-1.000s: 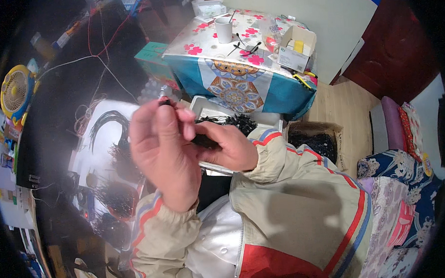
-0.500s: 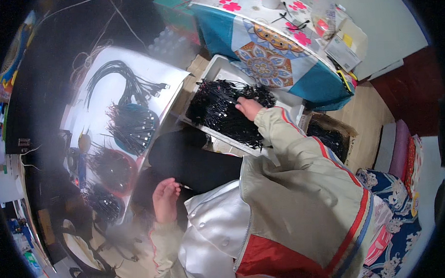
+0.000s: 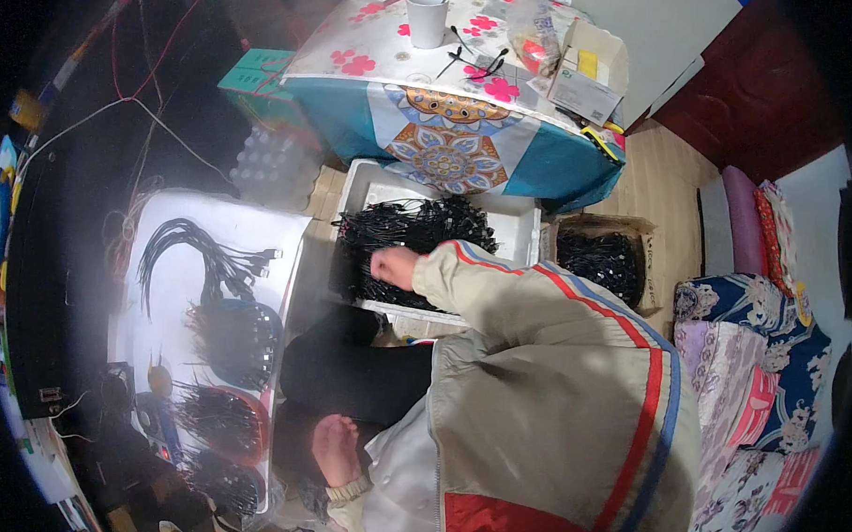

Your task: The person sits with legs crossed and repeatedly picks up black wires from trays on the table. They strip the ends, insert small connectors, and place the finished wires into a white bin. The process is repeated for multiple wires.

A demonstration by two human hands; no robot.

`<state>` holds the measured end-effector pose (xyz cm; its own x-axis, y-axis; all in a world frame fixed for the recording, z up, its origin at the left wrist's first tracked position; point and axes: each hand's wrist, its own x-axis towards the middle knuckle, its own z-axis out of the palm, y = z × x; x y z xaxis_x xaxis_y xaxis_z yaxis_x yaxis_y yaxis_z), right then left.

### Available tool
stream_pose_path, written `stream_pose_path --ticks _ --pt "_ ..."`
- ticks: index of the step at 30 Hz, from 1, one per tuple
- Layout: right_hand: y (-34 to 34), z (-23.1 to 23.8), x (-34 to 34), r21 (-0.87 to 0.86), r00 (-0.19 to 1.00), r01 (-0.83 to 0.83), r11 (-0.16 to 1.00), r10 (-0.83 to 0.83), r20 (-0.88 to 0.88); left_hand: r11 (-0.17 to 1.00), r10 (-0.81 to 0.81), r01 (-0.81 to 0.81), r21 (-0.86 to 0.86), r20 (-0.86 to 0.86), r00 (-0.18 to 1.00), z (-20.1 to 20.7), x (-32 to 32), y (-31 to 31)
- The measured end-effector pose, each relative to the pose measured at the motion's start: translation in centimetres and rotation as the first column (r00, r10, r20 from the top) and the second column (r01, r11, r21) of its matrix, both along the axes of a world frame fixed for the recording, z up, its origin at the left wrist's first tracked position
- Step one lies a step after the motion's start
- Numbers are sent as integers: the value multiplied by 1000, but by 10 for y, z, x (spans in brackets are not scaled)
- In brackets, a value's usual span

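Observation:
My right hand (image 3: 395, 266) is down on a heap of black cables (image 3: 415, 224) in a white foam box (image 3: 517, 237). Its fingers are curled in, and blur hides what they grip, if anything. My left hand (image 3: 336, 449) is above my lap beside the white work board (image 3: 162, 238), with fingers bent and pressed together. Whatever may be in it is too small to make out. On the board lie a looped bundle of black cables (image 3: 243, 263) with metal plugs and several piles of short cables, one of them (image 3: 220, 419) on a red round dish.
Behind the foam box stands a cloth-covered table (image 3: 343, 39) with a white cup (image 3: 428, 20) and several loose black cables. A cardboard box (image 3: 649, 268) of black cables is at the right. Egg-tray-like clear plastic (image 3: 277, 168) and a green box (image 3: 255, 75) stand farther back.
The view has shifted, so the table and board sit differently. My right hand has moved to the near left part of the cable heap. My left hand stays over my lap.

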<state>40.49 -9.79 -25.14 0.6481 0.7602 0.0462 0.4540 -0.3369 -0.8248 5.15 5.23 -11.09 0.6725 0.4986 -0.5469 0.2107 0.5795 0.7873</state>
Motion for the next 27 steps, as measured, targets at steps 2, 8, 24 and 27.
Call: stream_pose_path --ticks 2,8,24,27 --pt "-23 5 -31 86 985 -147 985 154 -75 1000 -10 10 8 13 1000 -6 1 0" --pt "-103 31 -94 -195 885 -359 913 267 -382 1000 -24 24 2 103 994 -9 -3 -1" --pt "-87 75 -99 -177 910 -376 910 325 -258 999 46 -40 -24 337 940 -16 -34 -11" --pt "-92 80 -97 -162 882 -428 889 373 -287 998 47 -33 -45 368 928 -20 -33 -12"
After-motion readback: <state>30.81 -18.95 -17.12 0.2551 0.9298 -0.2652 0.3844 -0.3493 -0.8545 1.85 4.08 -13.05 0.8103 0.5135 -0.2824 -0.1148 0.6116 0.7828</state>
